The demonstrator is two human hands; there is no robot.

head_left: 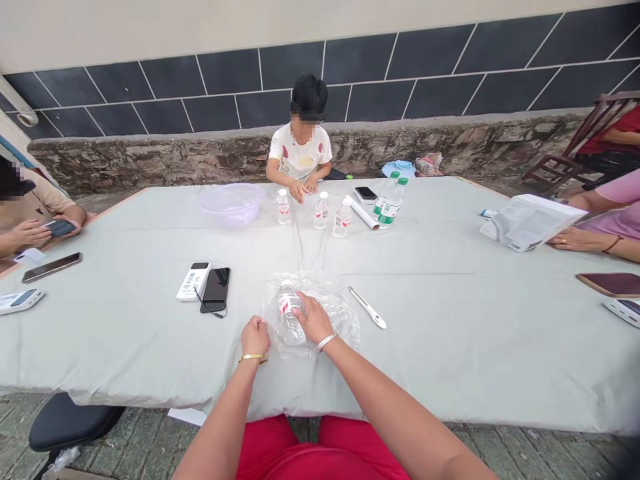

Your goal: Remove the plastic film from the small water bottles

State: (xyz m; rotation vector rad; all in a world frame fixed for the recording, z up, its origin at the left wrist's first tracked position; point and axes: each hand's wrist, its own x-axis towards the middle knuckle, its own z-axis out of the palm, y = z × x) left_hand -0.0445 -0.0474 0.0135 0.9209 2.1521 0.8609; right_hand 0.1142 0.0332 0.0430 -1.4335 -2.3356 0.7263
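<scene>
A small clear water bottle (291,323) with a red-and-white label and white cap lies on a crumpled sheet of clear plastic film (340,320), its cap pointing away from me. My right hand (314,319) is closed around the bottle's right side, the thumb partly hidden. At the left edge of the film, my left hand (256,337) is closed with its fingers pinched together on the film; the fingertips are partly hidden. A white utility knife (367,308) rests to the right of the film, apart from both hands.
A white power bank (194,281) and black phone (215,290) lie left. Across the table are a purple basin (233,205), several water bottles (343,218), a paper roll (365,213) and a seated person (301,153). At right, a person's hand touches a white box (533,220).
</scene>
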